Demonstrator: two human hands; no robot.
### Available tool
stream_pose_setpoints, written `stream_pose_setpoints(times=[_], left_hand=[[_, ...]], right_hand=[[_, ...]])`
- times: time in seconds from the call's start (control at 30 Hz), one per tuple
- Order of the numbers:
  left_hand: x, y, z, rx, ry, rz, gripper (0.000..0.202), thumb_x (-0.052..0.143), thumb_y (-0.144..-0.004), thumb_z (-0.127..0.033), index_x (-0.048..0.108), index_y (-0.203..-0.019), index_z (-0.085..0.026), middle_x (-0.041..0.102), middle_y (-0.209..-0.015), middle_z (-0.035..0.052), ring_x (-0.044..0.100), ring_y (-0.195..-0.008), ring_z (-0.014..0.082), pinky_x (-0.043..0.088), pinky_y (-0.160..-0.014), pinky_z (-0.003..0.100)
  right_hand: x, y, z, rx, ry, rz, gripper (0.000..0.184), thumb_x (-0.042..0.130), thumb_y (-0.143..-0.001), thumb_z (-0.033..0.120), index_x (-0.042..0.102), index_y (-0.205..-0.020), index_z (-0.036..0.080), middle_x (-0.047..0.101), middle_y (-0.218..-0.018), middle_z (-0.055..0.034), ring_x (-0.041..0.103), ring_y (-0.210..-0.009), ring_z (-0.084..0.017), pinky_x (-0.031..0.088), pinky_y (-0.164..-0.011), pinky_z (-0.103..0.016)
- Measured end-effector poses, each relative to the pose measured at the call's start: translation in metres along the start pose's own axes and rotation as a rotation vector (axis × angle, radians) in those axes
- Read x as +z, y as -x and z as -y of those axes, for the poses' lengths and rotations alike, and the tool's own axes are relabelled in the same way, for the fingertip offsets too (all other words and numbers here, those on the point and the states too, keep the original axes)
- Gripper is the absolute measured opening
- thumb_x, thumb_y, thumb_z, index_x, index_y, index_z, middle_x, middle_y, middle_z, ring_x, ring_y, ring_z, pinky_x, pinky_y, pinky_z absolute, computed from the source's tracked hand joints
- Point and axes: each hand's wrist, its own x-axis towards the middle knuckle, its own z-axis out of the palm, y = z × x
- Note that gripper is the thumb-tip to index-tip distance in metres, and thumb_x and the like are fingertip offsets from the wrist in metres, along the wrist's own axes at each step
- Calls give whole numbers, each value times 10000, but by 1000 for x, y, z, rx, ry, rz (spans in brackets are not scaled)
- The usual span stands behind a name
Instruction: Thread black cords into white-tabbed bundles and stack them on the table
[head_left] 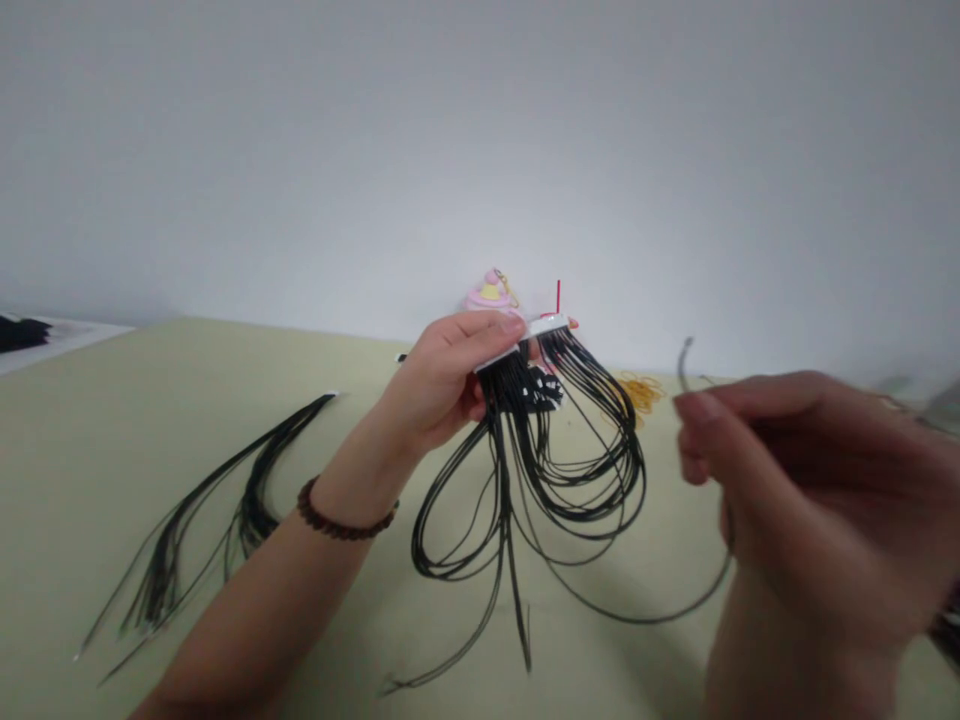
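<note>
My left hand [465, 365] grips a white strip-like connector [547, 324] between thumb and fingers, above the table's middle. Many thin black wires [592, 400] hang from it; several loop back up towards the strip, while others dangle with loose ends. On the right, my right hand [795, 480] pinches one black wire [686, 365] near its end, and the tip sticks up past the thumb. That wire curves down and back towards the hanging bundle. The fingers behind my left thumb are partly hidden.
Another bundle of black wires [259, 490] lies on the pale green table [360, 620], partly behind my left forearm. Farther back are a pink and yellow object [489, 292], a thin red stick [558, 297] and yellow bands [640, 393]. A white sheet [75, 335] with something black lies far left.
</note>
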Motion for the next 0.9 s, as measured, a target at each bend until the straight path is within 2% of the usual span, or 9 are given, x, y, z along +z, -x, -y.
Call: stream_pose_setpoints(times=[0.07, 0.17, 0.27, 0.4, 0.7, 0.9], left_hand=[[1, 0, 1, -1, -16, -3, 245, 589, -781, -342, 582, -612, -166, 517, -525, -13, 370, -361, 41, 261, -303, 159], [3, 1, 2, -1, -42, -7, 209, 587, -782, -328, 603, -649, -168, 495, -515, -24, 367, -363, 42, 280, -310, 157], [6, 4, 2, -5, -43, 2, 174, 601, -772, -300, 608, -664, -165, 465, -499, -41, 365, -355, 35, 287, -302, 140], [9, 7, 2, -8, -47, -4, 171, 603, -768, -282, 596, -652, -157, 466, -496, -42, 389, -353, 35, 299, -293, 124], [8, 6, 2, -2, -59, -9, 164, 616, -761, -279, 612, -654, -155, 481, -486, -45, 400, -344, 33, 307, -287, 125], [8, 7, 4, -37, -14, -1, 180, 628, -763, -291, 618, -652, -150, 480, -494, -40, 401, -361, 37, 289, -298, 141]], right_hand=[[22, 5, 8, -31, 76, 34, 124, 668, -737, 160, 596, -645, 199, 538, -542, 34, 472, -469, -82, 344, -418, -227], [38, 4, 7, -98, 151, 186, 154, 628, -749, 133, 566, -617, 181, 509, -499, 52, 426, -430, -51, 315, -396, -195], [41, 1, 1, -117, 170, 242, 169, 602, -769, 137, 558, -609, 170, 491, -482, 59, 416, -412, -38, 320, -395, -172], [44, 0, -6, -49, 136, 297, 161, 581, -789, 168, 571, -628, 164, 497, -505, 53, 440, -428, -42, 333, -402, -160], [46, -2, -10, 78, -17, 335, 144, 580, -801, 185, 594, -664, 145, 456, -492, 61, 385, -426, -26, 283, -375, -128], [46, -1, -12, 53, -26, 329, 127, 588, -797, 177, 598, -675, 143, 468, -520, 58, 397, -456, -26, 314, -420, -133]])
